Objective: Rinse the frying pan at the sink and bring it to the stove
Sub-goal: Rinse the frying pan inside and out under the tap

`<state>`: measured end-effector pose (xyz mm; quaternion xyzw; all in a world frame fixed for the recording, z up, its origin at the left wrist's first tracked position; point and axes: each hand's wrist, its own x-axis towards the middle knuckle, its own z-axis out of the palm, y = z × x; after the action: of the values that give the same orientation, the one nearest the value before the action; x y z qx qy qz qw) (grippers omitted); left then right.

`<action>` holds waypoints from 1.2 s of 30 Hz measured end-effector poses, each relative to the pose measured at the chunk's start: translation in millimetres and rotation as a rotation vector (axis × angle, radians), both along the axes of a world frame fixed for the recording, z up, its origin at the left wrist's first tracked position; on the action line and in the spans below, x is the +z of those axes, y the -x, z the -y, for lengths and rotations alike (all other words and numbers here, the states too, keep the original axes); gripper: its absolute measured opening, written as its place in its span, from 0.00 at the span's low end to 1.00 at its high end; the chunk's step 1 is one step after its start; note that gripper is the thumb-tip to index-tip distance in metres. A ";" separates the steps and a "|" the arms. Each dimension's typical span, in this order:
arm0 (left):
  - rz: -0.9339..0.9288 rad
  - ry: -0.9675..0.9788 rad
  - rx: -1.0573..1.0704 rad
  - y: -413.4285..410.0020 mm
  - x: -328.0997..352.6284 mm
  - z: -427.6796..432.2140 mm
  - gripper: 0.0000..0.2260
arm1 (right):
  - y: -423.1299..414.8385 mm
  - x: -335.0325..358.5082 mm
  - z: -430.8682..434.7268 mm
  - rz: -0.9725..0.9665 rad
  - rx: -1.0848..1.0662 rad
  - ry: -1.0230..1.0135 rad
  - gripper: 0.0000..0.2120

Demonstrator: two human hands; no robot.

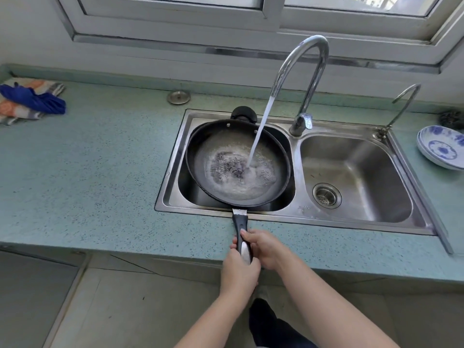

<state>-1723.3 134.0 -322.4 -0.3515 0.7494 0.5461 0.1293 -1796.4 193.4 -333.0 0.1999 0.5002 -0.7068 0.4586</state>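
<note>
Two bare forearms rise from the bottom edge, both hands wrapped around one pan handle (243,237). Left hand (238,275): nearer the camera, fingers curled tight around the grey butt end of the handle. Right hand (263,248): just ahead of it, fingers folded over the black part of the handle, thumb lying along its top; the two hands touch. Frying pan (238,163): black, round, held over the left basin of a steel double sink (296,209), its handle reaching out across the front rim and over the counter edge; whether the pan rests on the rim cannot be told. Water stream (259,131): running from a tall curved tap (305,71), landing right of the pan's centre, where a frothy pool covers the base. Black knob-like object (243,113): behind the pan's far rim, partly hidden. Right basin: bare steel with a strainer drain (327,195). Small second tap (404,104): at the sink's far right corner. Countertop (88,172): speckled blue-green. Blue-and-white plates (442,148): stacked at the right edge. Folded cloths (30,100): blue and orange-patterned, far left. Round metal cap (178,97): set in the counter behind the sink.
</note>
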 end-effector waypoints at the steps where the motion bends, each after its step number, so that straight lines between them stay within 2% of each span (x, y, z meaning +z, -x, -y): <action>1: 0.003 0.047 -0.020 -1.2 0.0 -2.6 0.11 | -0.3 -2.3 -1.6 0.017 -0.005 0.029 0.08; 5: 0.081 0.275 -0.130 -5.6 -0.1 -9.0 0.14 | -2.8 -9.9 -6.2 0.056 0.013 0.095 0.10; 11: 0.122 0.298 -0.150 -5.3 0.9 -6.5 0.16 | -3.2 -10.7 -2.8 0.067 0.016 0.093 0.09; 17: 0.132 0.252 -0.116 -5.3 5.0 -2.8 0.14 | -4.9 -6.9 1.6 0.051 -0.003 0.039 0.11; 22: 0.102 0.172 -0.089 -6.0 5.8 2.8 0.16 | -5.5 1.3 7.4 0.034 0.006 -0.026 0.08; 26: 0.049 0.078 -0.056 -5.6 7.8 18.1 0.08 | -7.5 10.3 16.8 -0.030 0.028 -0.063 0.05; 30: 0.060 -0.025 -0.038 -4.0 8.6 35.1 0.07 | -8.8 12.6 27.3 -0.072 0.039 -0.085 0.05; 33: 0.077 -0.095 -0.041 -3.9 10.5 41.2 0.06 | -8.0 11.2 31.3 -0.069 0.023 -0.094 0.07; 36: 0.094 -0.085 -0.017 -4.6 11.9 38.6 0.08 | -6.8 6.8 30.6 -0.072 0.020 -0.090 0.08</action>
<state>-1718.7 95.4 -310.5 -0.3645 0.7216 0.5591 0.1838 -1789.6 162.8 -326.2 0.1898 0.5498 -0.6856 0.4378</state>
